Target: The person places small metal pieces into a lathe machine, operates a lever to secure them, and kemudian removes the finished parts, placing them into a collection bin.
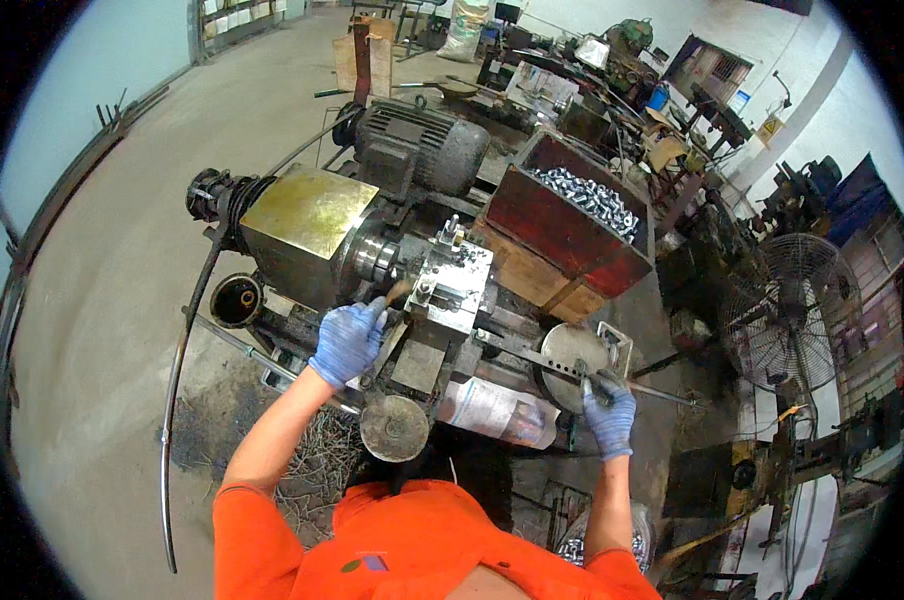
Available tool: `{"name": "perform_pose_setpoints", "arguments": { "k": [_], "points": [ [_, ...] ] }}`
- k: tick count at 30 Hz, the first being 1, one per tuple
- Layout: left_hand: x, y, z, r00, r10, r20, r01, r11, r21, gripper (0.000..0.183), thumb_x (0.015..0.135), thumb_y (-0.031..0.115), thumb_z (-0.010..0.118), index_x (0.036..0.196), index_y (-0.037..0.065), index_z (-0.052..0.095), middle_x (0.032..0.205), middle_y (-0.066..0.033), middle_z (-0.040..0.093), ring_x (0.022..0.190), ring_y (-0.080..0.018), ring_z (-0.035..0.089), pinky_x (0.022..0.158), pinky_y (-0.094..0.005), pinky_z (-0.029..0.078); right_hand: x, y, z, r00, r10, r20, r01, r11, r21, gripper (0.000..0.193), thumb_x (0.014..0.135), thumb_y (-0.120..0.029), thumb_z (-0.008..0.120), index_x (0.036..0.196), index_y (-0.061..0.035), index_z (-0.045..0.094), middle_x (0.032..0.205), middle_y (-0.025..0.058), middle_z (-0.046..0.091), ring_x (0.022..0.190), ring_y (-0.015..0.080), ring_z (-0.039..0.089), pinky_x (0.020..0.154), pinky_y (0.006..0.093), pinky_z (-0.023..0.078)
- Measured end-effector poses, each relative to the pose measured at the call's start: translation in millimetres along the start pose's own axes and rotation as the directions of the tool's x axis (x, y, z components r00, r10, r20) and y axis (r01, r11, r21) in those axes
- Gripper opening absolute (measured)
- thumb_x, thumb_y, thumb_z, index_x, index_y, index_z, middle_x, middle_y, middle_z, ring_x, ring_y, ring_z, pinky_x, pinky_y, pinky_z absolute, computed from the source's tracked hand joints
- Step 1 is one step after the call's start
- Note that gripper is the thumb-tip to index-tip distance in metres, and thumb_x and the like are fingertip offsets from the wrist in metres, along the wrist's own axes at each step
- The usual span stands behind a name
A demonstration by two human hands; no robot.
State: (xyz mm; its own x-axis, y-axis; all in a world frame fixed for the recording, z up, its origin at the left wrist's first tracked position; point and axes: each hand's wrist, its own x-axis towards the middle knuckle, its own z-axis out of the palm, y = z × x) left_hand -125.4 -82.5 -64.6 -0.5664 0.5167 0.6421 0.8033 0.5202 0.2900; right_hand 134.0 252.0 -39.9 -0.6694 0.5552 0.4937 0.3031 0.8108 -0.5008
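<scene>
Nearest the camera is the orange shirt (422,545), below and between the hands. The left hand (350,340), gloved, has its fingers drawn together, seemingly pinching a brown, brush-like tool (399,290) just beyond the fingertips. Ahead of that hand is the chuck (376,258); whether it grips a part is too small to tell. Right of the brush sits the metal tool block (457,285), scattered with dark bits, so I judge the work there unfinished. Beyond the right hand, heaped metal pieces (592,195) fill much of the red box (552,225); whether they are done or waiting I cannot tell. The right hand (610,412), also gloved, curls at the end of the perforated bar (532,355).

For moving, the widest room is the floor (122,350) left of the left hand, past a long rod (175,420). Between the hands, a round pan (394,428) and a printed sack (499,412) crowd the near edge. Well right of the right hand, a caged fan (787,310) bounds that side.
</scene>
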Motion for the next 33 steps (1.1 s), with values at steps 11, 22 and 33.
{"name": "perform_pose_setpoints", "arguments": {
  "k": [11,22,33],
  "points": [
    [23,-17,-87,0.936,0.029,-0.351,-0.016,0.999,0.038,0.021,0.082,0.011,0.058,0.101,0.002,0.061,0.07,-0.0135,0.058,0.06,-0.0284,0.056,0.053,-0.0381,0.043,-26,24,-31,0.991,0.121,-0.051,-0.124,0.99,-0.06,0.018,0.068,-0.014,0.072,0.081,-0.0022,0.068,0.085,0.0133,0.066,0.08,0.0259,0.062,0.077,0.0332,0.047],
    [23,-118,-81,0.948,-0.3,0.111,0.298,0.954,0.034,0.044,0.091,0.034,0.048,0.127,0.007,0.047,0.111,-0.0143,0.059,0.087,-0.0214,0.059,0.073,-0.032,0.048,-121,111,-132,0.75,0.635,-0.185,-0.658,0.687,-0.309,0.048,0.072,-0.045,0.065,0.086,0.0,0.066,0.083,0.0185,0.065,0.082,0.033,0.062,0.074,0.0361,0.048],
    [13,-74,-127,0.931,-0.347,-0.11,0.348,0.937,-0.005,0.04,0.086,0.029,0.058,0.115,0.0,0.056,0.103,-0.0191,0.062,0.091,-0.0269,0.061,0.077,-0.0352,0.048,-286,191,-140,0.247,0.967,0.065,-0.764,0.236,-0.6,0.062,0.069,-0.058,0.057,0.092,-0.0012,0.065,0.095,0.0221,0.062,0.092,0.0341,0.06,0.083,0.0387,0.047]
  ]
}}
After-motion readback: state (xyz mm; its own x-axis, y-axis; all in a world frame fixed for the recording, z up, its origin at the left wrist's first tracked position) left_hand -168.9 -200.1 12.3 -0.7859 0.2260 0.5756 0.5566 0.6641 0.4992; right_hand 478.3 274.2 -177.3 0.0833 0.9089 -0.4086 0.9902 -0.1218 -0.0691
